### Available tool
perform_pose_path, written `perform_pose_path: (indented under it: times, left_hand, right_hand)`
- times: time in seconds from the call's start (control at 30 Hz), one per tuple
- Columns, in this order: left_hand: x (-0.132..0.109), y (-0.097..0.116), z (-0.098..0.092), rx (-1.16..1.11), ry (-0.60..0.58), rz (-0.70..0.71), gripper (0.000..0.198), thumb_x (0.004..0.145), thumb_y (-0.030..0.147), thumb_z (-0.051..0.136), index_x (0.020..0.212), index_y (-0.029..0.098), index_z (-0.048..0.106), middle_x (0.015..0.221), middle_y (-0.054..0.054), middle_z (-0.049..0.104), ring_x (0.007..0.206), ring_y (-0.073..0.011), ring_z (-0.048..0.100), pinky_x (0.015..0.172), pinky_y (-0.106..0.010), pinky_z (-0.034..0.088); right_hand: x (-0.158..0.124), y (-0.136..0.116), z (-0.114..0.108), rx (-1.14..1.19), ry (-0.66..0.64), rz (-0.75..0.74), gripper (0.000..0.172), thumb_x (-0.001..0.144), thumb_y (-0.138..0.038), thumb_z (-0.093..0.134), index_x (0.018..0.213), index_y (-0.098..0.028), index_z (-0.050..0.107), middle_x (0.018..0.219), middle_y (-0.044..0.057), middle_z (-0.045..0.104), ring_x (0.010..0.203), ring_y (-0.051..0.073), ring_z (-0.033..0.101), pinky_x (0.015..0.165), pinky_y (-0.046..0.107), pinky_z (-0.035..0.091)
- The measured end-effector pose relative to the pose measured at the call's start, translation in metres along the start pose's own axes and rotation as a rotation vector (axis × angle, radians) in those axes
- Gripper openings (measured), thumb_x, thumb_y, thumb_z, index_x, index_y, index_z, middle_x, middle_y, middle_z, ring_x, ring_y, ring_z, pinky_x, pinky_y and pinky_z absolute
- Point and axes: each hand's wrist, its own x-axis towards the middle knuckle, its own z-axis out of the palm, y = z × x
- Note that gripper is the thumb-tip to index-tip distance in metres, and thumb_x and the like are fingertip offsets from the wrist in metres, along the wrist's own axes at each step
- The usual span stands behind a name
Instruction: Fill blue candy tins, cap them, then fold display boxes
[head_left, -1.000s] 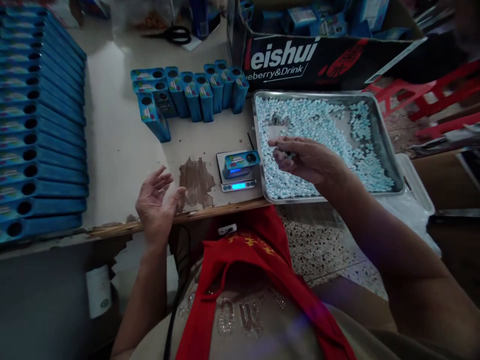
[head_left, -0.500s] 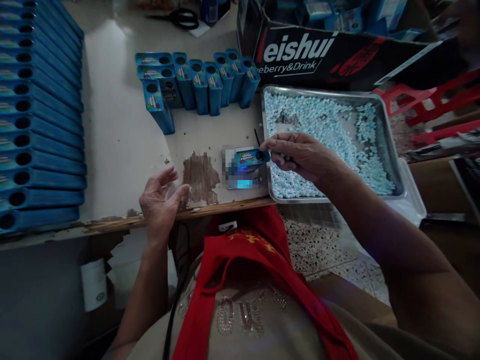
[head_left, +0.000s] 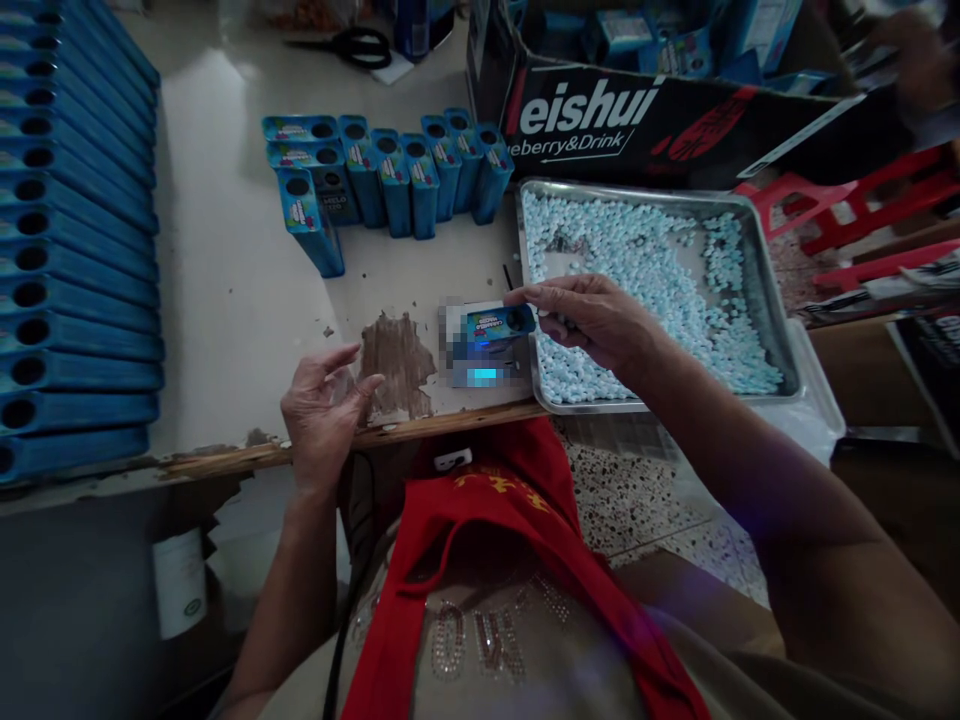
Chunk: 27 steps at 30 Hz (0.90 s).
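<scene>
A small blue candy tin (head_left: pixel 487 322) with a round dark opening rests on a flat device with a lit blue display (head_left: pixel 486 374), which looks like a small scale; part of it is pixelated. Over the tin's opening end is my right hand (head_left: pixel 581 315), fingers pinched together, with small pale candies showing among the curled fingers. Close by, a metal tray (head_left: pixel 660 403) holds a layer of pale blue and white candies (head_left: pixel 637 260). My left hand (head_left: pixel 322 405) hovers by the table's front edge, its thumb and fingers apart and nothing held.
Several blue tins (head_left: pixel 390 180) stand upright behind the device. Long rows of similar tins (head_left: pixel 82 270) fill the table's left. A black carton (head_left: pixel 585 120) with more tins stands at the back right. Scissors (head_left: pixel 352 47) lie at the back. A red stool (head_left: pixel 802 200) is beyond the tray.
The view has shifted slightly. My right hand stays at the tin's opening with its fingers pinched. My left hand stays near the table edge, its thumb and fingers a little differently spread.
</scene>
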Motion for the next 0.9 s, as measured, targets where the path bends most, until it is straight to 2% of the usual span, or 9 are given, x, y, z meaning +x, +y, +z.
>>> perform_pose_path:
  times: [0.17,0.33,0.43,0.53,0.63,0.73,0.8,0.9]
  left_hand:
    - [0.007,0.013,0.011,-0.026,-0.019,0.077,0.04,0.085,0.041,0.092,0.12,0.027,0.08,0.121,-0.005,0.074,0.117,-0.0238,0.072,0.112,-0.046,0.06]
    - [0.011,0.027,0.023,0.003,-0.05,0.133,0.036,0.088,0.04,0.089,0.119,0.025,0.079,0.121,-0.006,0.074,0.119,-0.0238,0.071,0.111,-0.043,0.059]
    - [0.012,0.036,0.028,0.023,-0.059,0.171,0.036,0.088,0.039,0.09,0.12,0.026,0.079,0.12,-0.005,0.075,0.117,-0.0234,0.072,0.109,-0.041,0.059]
    - [0.016,0.049,0.035,0.061,-0.099,0.244,0.034,0.089,0.034,0.089,0.12,0.026,0.079,0.122,-0.006,0.077,0.118,-0.0235,0.073,0.11,-0.041,0.058]
    - [0.023,0.062,0.042,0.105,-0.147,0.314,0.032,0.09,0.029,0.088,0.12,0.027,0.079,0.121,-0.006,0.078,0.117,-0.0232,0.074,0.109,-0.042,0.059]
    - [0.029,0.069,0.046,0.117,-0.18,0.338,0.031,0.091,0.029,0.087,0.121,0.027,0.079,0.121,-0.006,0.078,0.116,-0.0228,0.074,0.106,-0.042,0.061]
    - [0.029,0.069,0.045,0.133,-0.186,0.31,0.031,0.092,0.028,0.086,0.122,0.028,0.079,0.122,-0.007,0.078,0.116,-0.0231,0.074,0.108,-0.043,0.061]
    - [0.023,0.065,0.036,0.158,-0.156,0.23,0.031,0.092,0.031,0.086,0.122,0.028,0.079,0.122,-0.007,0.077,0.118,-0.0242,0.074,0.108,-0.044,0.061]
  right_hand:
    - [0.003,0.005,0.01,-0.051,0.038,-0.061,0.036,0.088,-0.056,0.085,0.079,-0.022,0.079,0.054,-0.005,0.041,0.051,0.008,0.031,0.045,0.027,0.016]
    - [0.004,0.005,0.014,-0.099,0.069,-0.122,0.041,0.086,-0.061,0.086,0.082,-0.021,0.077,0.055,-0.006,0.039,0.051,0.008,0.03,0.047,0.028,0.019]
    - [0.01,0.005,-0.003,0.015,0.126,-0.133,0.039,0.089,-0.06,0.083,0.084,-0.023,0.075,0.061,-0.004,0.046,0.053,0.009,0.034,0.046,0.027,0.023]
    - [0.031,0.002,-0.03,0.185,0.146,-0.111,0.028,0.082,-0.046,0.087,0.084,-0.022,0.072,0.073,0.0,0.057,0.058,0.009,0.041,0.046,0.025,0.028]
    - [0.069,-0.008,-0.052,0.183,0.066,-0.098,0.027,0.077,-0.04,0.088,0.09,-0.022,0.072,0.068,-0.003,0.049,0.056,0.008,0.036,0.045,0.023,0.026]
    - [0.119,-0.024,-0.061,-0.064,0.135,-0.275,0.024,0.086,-0.045,0.08,0.091,-0.023,0.072,0.061,-0.006,0.036,0.052,0.009,0.031,0.048,0.025,0.026]
    - [0.152,-0.038,-0.062,-0.343,0.237,-0.427,0.021,0.094,-0.045,0.072,0.092,-0.024,0.073,0.062,-0.003,0.045,0.057,0.014,0.043,0.055,0.028,0.037]
    - [0.193,-0.063,-0.064,-0.834,0.27,-0.568,0.019,0.098,-0.038,0.066,0.1,-0.023,0.078,0.082,0.006,0.07,0.086,0.025,0.066,0.08,0.038,0.052]
